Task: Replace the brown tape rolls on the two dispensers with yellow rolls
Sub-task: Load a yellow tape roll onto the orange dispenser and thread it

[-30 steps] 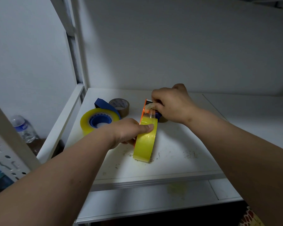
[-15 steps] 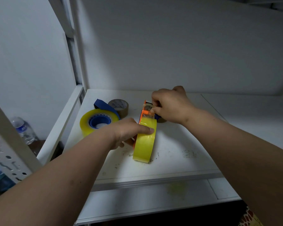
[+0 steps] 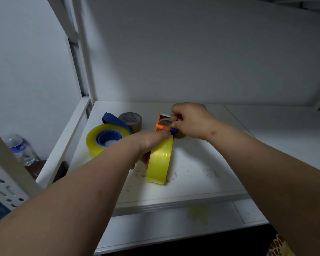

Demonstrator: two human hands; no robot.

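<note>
An orange dispenser [image 3: 160,124] stands on edge on the white shelf [image 3: 201,178] with a yellow roll [image 3: 160,161] mounted on it. My left hand [image 3: 148,143] grips that roll and dispenser from the left side. My right hand [image 3: 189,120] pinches the tape end at the dispenser's front, by the cutter. To the left lies a blue dispenser [image 3: 109,137] flat on the shelf, carrying another yellow roll [image 3: 92,143]. A brown roll [image 3: 132,121] lies behind it. Part of a second brown roll [image 3: 180,135] peeks out under my right hand.
The shelf's white frame post [image 3: 81,58] and side rail [image 3: 63,146] run along the left. A plastic water bottle [image 3: 19,148] stands below on the left. A pegboard panel [image 3: 2,191] is at the lower left. Crumbs dot the shelf surface [image 3: 209,172].
My left hand has slid up the yellow roll toward the dispenser's front. My right hand keeps working the tape end at the cutter, shifted slightly.
</note>
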